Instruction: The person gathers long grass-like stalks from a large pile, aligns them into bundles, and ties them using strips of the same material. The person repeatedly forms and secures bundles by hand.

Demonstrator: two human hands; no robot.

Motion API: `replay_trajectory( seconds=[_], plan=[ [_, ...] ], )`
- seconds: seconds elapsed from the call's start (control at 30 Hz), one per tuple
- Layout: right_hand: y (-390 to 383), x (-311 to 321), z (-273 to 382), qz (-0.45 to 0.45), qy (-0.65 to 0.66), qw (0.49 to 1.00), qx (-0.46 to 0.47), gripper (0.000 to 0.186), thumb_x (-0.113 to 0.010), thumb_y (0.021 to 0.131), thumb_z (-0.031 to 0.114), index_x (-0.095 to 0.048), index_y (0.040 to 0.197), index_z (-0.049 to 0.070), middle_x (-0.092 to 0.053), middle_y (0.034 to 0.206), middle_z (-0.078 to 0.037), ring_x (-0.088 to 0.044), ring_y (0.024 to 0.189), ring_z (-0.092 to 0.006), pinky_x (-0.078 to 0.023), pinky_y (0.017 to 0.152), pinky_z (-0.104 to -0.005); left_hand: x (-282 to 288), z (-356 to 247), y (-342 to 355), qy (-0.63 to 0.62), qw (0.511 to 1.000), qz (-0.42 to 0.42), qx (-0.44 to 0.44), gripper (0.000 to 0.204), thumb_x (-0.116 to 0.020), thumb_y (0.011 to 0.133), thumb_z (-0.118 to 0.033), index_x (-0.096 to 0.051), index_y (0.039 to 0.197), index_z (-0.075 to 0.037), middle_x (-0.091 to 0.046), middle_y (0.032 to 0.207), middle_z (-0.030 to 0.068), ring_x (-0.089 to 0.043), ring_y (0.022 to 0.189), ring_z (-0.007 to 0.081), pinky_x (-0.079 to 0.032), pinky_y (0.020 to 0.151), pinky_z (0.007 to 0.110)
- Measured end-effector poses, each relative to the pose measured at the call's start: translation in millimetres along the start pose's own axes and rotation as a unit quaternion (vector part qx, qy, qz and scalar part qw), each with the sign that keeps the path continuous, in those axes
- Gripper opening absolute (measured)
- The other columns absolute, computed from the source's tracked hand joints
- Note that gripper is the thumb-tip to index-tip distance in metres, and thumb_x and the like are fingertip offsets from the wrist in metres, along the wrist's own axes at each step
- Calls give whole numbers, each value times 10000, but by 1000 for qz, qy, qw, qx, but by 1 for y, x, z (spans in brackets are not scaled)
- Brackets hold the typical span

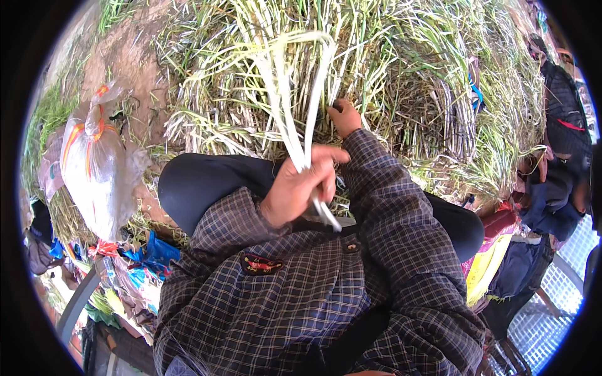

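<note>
My left hand (300, 187) is closed round a few long white-green stalks (313, 103), in front of my checked jacket. The stalks rise above the fist and bend over at the top, and their pale lower ends stick out below it. Past it, my right hand (345, 118) reaches to the near edge of a big heap of green and whitish stalks (401, 81). Its fingers are curled together at the heap, and what they hold, if anything, is too small to tell.
A clear plastic bag (94, 169) with orange-red stripes stands at the left, beside bare brown ground (135, 62). Blue plastic (160, 250) lies at the lower left. People in dark clothes (558, 138) sit along the right, near a yellow and pink sack (489, 263).
</note>
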State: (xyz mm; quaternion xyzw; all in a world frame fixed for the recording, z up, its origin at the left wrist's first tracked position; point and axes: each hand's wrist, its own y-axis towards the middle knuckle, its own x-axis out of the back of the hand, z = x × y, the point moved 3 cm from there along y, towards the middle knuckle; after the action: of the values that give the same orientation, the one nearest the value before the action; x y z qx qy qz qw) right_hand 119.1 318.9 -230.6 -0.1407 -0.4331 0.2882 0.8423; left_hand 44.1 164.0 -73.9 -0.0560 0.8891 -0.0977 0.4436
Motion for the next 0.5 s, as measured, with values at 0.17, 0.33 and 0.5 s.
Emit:
replay_trajectory(
  seconds=[0.17, 0.33, 0.5],
  plan=[
    [-21, 18, 8, -34, 21, 999, 8, 311, -574, 762, 228, -565, 985, 11, -606, 909, -126, -583, 776, -193, -453, 710, -292, 17, -14, 12, 58, 983, -152, -83, 253, -443, 868, -145, -475, 1056, 22, -517, 751, 36, -461, 581, 63, -332, 468, 163],
    [-69, 77, 72, -218, 87, 966, 109, 95, -626, 729, 146, -601, 770, 63, -540, 898, -89, -516, 831, -209, -466, 706, -351, 21, -13, 13, 72, 977, -177, -94, 222, -532, 815, -90, -535, 1011, 13, -555, 805, 32, -487, 611, 47, -361, 481, 148],
    [-129, 162, 117, -257, 350, 822, 369, 62, -525, 803, 39, -550, 859, 27, -578, 763, -40, -505, 642, -89, -427, 593, -219, 15, -14, 9, 92, 974, -147, -147, 207, -540, 799, -45, -545, 996, 18, -558, 809, 25, -491, 618, 50, -358, 472, 144]
  ],
)
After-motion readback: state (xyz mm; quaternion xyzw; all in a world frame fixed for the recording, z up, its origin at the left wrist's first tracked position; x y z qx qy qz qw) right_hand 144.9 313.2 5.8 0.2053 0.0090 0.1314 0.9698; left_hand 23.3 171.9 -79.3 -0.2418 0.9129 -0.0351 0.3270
